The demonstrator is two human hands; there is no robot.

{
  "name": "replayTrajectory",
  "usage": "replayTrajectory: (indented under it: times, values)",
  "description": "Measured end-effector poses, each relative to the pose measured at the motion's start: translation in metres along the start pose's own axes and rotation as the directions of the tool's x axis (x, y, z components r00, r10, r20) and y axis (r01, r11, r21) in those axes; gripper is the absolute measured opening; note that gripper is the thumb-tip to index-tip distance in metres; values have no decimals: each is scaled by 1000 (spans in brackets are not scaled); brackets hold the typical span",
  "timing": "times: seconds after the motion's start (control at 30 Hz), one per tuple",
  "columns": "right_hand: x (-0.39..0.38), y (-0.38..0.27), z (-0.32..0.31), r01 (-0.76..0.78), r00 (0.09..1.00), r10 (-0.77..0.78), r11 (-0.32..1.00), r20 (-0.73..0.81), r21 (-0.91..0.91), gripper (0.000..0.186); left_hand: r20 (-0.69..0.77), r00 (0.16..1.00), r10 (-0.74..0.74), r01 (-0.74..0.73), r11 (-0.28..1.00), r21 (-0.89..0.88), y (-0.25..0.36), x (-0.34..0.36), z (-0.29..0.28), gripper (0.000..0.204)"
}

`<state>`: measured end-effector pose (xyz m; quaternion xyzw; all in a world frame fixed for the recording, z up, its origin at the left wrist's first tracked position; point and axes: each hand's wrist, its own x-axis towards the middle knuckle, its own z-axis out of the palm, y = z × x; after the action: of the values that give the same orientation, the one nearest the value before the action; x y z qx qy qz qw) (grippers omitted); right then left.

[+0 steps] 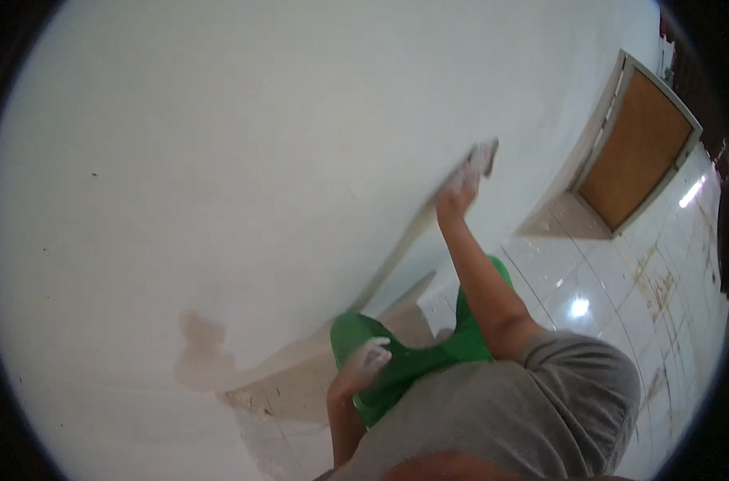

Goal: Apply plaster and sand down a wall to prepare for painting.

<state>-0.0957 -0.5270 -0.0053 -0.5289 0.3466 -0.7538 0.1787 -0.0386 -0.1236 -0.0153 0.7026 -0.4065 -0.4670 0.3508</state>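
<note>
My right hand grips a flat, white-dusted pad with a dark edge, held against the pale white wall right of centre. My right arm reaches up from the lower right. Low in the centre, my left hand, dusted white and slightly blurred, is over my green shorts, its fingers loosely bent and apart, with nothing seen in them. Whether it rests on the shorts I cannot tell.
A brown panel door in a pale frame stands at the upper right. The glossy white tiled floor, stained in places, runs along the wall's foot and to the right, with dark things at the far right rim. Shadows fall on the wall.
</note>
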Motion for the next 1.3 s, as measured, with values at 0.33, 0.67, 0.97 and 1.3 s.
replayTrajectory:
  times: [0.33,0.67,0.97,1.3]
  values:
    - [1,-107,9,449,726,-517,856,454,257,50,2,1000,22,-21,984,-178,10,23,-8,33]
    - [-8,-58,16,-339,921,364,924,-138,174,41,44,999,7,4,971,-240,-4,-3,0,36]
    - [-61,-58,-28,450,706,-474,874,526,183,45,172,984,-37,72,977,-201,9,-12,6,42]
    - [-9,-58,29,-591,743,635,770,-209,240,42,-245,969,-23,-110,850,-516,-5,-21,14,35]
